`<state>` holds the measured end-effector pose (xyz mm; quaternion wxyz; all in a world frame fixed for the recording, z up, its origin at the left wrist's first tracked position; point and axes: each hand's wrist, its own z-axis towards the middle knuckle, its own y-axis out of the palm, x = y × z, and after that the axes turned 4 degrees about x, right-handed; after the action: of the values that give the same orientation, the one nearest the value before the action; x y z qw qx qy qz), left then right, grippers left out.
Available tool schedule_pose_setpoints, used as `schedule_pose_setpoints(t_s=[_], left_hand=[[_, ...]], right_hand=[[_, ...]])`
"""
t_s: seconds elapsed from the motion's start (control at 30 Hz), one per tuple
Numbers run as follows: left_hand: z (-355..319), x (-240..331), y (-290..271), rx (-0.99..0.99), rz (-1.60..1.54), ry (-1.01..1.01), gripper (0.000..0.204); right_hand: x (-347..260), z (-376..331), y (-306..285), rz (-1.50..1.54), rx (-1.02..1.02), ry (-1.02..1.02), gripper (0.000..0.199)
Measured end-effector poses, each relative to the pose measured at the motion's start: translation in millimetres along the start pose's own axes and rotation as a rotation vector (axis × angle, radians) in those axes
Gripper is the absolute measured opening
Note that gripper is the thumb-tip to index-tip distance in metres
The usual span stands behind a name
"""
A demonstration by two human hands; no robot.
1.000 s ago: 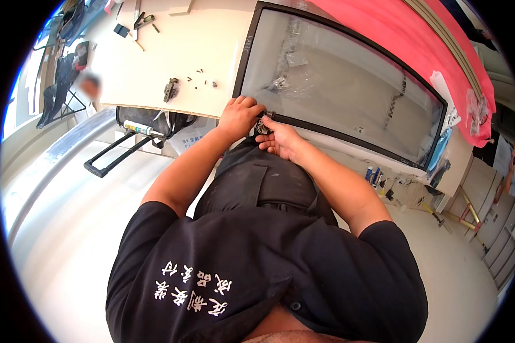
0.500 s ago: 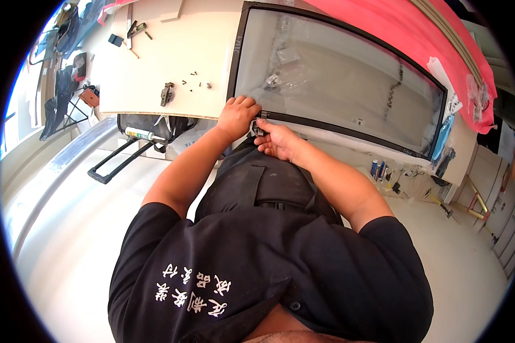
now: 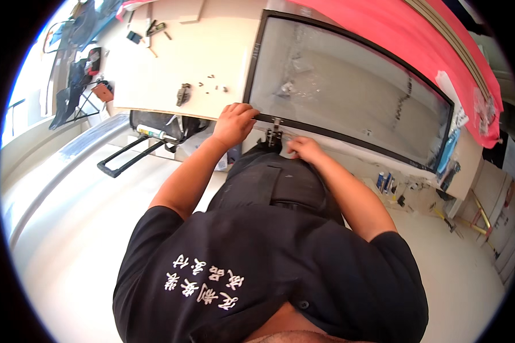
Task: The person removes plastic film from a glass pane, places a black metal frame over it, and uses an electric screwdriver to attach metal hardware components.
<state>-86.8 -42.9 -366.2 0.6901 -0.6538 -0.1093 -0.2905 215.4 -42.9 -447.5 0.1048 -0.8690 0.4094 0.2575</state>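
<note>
Fingers of the left hand (image 3: 234, 124) lie bent over the near left corner of a large rectangular glass panel in a black frame (image 3: 355, 80); the thumb is hidden, so it is unclear whether they pinch the edge. To the right of that hold, the right hand (image 3: 306, 148) has its fingers partly curled, and whether anything sits inside them cannot be made out. Between the two hands, a silver and black metal hinge (image 3: 274, 137) juts from the frame's near edge toward the person, just beside the right fingertips. The glass stretches ahead and to the right of both hands.

Left of and beyond the left hand, a pale cream board (image 3: 212, 48) bears a second, loose dark metal hinge (image 3: 182, 95) and a few small dark screws (image 3: 201, 85). Below the board, left of the left hand, a white sealant tube (image 3: 152, 132) lies by a black U-shaped pull handle (image 3: 130, 159). Far beyond the hands, past the glass, spreads a bright pink sheet (image 3: 377, 34).
</note>
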Motion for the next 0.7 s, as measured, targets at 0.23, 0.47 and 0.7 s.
schedule_pose_setpoints(t_s=[0.23,0.47,0.7], left_hand=[[-53.6,-145.7,-38.4,0.489,0.289,-0.769,0.048],[-41.7,-189.6,-50.0,0.224,0.085,-0.980,0.039],[-1.9,-78.6,-45.1,0.648,-0.742,-0.587,0.028]], right_hand=[[45.1,-73.3,-60.2,0.281,0.269,0.151,0.028],[57.1,-114.6,-84.7,0.254,0.418,0.090,0.025],[-37.2,-134.6,-70.2,-0.097,0.421,-0.306,0.028]])
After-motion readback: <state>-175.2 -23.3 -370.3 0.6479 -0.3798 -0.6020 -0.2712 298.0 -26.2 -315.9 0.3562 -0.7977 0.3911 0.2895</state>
